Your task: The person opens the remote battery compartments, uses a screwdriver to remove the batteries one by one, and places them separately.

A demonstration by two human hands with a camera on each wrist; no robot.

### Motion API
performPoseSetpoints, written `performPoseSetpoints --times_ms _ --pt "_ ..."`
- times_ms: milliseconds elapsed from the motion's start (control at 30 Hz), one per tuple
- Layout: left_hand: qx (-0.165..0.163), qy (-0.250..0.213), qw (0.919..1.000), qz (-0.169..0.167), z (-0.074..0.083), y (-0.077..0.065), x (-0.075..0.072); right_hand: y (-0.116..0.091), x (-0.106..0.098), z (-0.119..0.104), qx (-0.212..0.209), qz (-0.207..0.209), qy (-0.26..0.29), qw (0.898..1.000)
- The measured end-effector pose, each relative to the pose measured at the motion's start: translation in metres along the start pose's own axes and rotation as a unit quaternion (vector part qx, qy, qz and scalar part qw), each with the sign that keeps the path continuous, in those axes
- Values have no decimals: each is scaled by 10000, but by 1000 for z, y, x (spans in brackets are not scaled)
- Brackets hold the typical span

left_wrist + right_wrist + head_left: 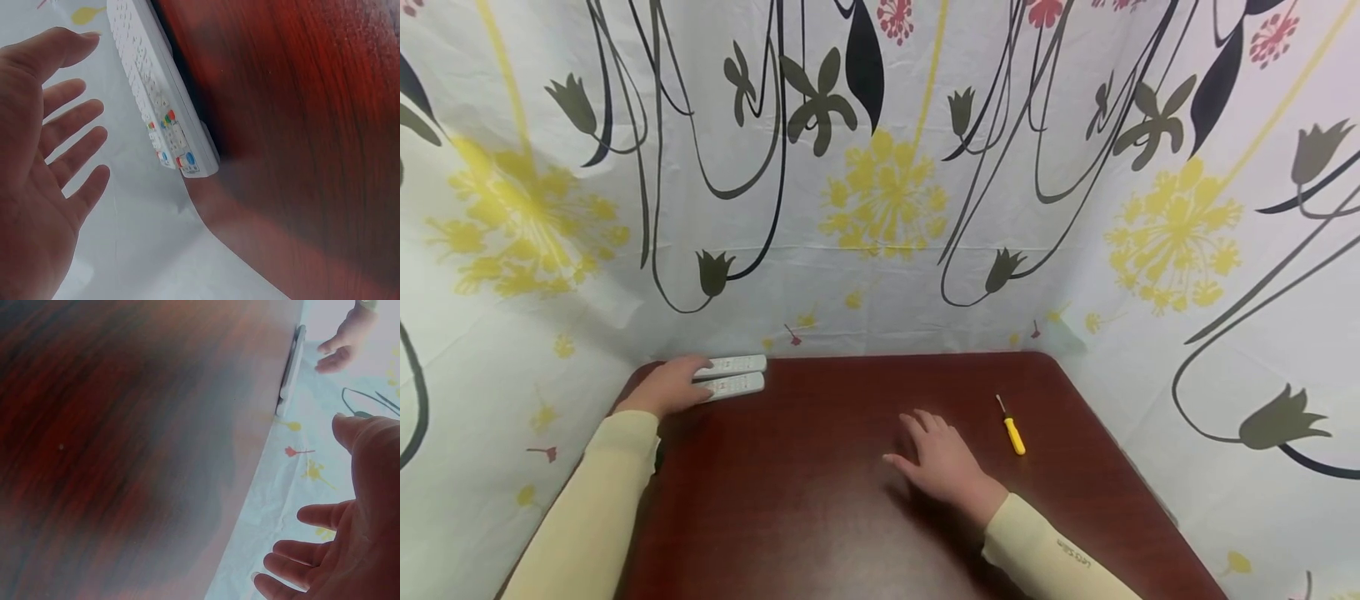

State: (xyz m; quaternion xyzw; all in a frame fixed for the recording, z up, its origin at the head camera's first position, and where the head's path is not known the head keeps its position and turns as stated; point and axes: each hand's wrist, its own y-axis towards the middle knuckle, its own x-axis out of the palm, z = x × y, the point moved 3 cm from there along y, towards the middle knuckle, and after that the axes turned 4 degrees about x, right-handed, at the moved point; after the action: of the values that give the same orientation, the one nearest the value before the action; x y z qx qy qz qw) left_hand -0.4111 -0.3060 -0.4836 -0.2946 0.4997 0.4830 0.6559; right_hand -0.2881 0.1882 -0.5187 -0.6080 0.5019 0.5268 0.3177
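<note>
Two white remote controls lie side by side near the table's far left corner, the back remote control [741,364] behind the front remote control [737,385]. Over their left ends is my left hand [673,385]. In the left wrist view that hand [44,137] has its fingers spread and slightly bent, apart from the remote controls [178,97] with their coloured buttons. My right hand [943,458] hovers over the middle of the table, holding nothing. Its loosely bent fingers show in the right wrist view, where the right hand [356,512] is well away from the remote controls [292,372].
A screwdriver [1015,435] with a yellow handle lies to the right of my right hand, its tip toward the back. The dark red-brown table [820,467] has rounded far corners. Flower-printed white cloth [865,300] hangs around its back and sides.
</note>
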Motion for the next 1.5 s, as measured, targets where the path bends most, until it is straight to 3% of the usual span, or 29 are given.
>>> performPoseSetpoints --times_ms 200,800,967,1233,1500 --pt "208 222 9995 65 -6 0 -5 -2 -1 0 -1 -48 16 10000" --pt "73 158 9998 -17 -13 7 -14 -6 -3 2 82 -45 -20 10000" --pt "100 142 9997 -144 -16 8 -7 -6 -2 4 64 -53 -25 10000" --pt "-299 49 9988 -394 -26 12 16 -7 -3 3 68 -2 -59 10000" --pt "-496 165 9973 -525 -28 11 25 -6 -3 5 89 55 -77 9999"
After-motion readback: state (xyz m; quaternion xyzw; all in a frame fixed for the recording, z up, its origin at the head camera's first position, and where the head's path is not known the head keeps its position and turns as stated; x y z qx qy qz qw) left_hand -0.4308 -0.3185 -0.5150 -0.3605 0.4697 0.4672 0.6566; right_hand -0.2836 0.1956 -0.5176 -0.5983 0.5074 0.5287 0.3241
